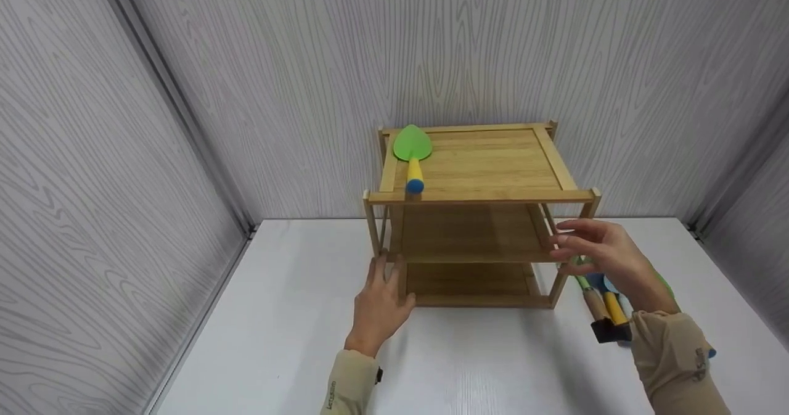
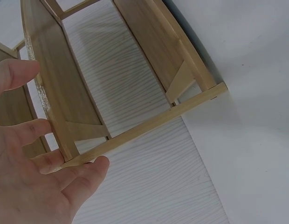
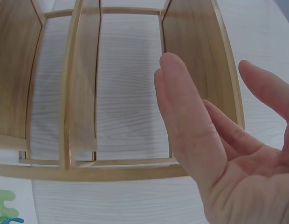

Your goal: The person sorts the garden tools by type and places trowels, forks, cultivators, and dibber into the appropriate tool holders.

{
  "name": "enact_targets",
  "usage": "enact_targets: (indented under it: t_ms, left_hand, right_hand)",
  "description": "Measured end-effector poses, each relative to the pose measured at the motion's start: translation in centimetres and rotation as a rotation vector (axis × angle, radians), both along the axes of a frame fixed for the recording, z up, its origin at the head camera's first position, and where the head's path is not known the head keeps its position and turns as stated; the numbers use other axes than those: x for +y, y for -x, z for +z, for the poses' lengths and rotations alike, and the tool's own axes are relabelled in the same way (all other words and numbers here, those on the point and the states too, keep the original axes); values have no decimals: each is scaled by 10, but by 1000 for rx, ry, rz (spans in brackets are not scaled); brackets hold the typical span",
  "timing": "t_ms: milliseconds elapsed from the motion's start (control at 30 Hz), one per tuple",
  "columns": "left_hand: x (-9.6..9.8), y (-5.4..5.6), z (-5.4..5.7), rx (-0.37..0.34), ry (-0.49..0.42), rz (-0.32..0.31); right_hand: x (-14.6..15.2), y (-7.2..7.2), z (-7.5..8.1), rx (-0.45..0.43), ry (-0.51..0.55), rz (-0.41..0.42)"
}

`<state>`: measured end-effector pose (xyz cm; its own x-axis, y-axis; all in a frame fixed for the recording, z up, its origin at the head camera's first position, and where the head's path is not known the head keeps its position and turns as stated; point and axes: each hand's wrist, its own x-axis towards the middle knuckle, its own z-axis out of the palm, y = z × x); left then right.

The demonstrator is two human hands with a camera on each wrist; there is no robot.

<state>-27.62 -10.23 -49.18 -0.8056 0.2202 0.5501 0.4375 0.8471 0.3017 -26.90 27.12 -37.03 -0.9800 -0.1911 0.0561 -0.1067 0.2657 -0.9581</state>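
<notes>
A three-tier wooden shelf point(image 1: 487, 259) stands on the white table against the back wall. On the left side of its top board lies a toy shovel point(image 1: 412, 143) with a green blade, its yellow, blue-ended handle pointing forward. My left hand point(image 1: 381, 307) is at the left front post, fingers spread by the middle board's corner; in the left wrist view the fingertips point(image 2: 44, 126) meet the wood there. Beside the right front post is my right hand point(image 1: 601, 248), fingers loosely bent and apart from the thumb. Nothing lies within its grasp in the right wrist view.
Several garden tools lie on the table right of the shelf, partly hidden by my right hand and sleeve. Among them show a wooden handle point(image 1: 596, 305) and a yellow handle point(image 1: 614, 309). Grey wood-grain walls point(image 1: 296, 94) enclose the table point(image 1: 277, 291) at the back and both sides.
</notes>
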Motion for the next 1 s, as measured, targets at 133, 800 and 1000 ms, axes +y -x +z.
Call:
enact_targets:
  t_ms: [133,800,1000]
  left_hand:
    - [2,1,0,4,2,-4]
    - [4,-3,1,-48,0,24]
    - [2,-1,4,-38,9,28]
  right_hand:
    - [9,-2,-6,-2,-31,-1]
    - [41,-2,-28,-84,-119,-54]
    - [51,2,-35,-144,-105,-67]
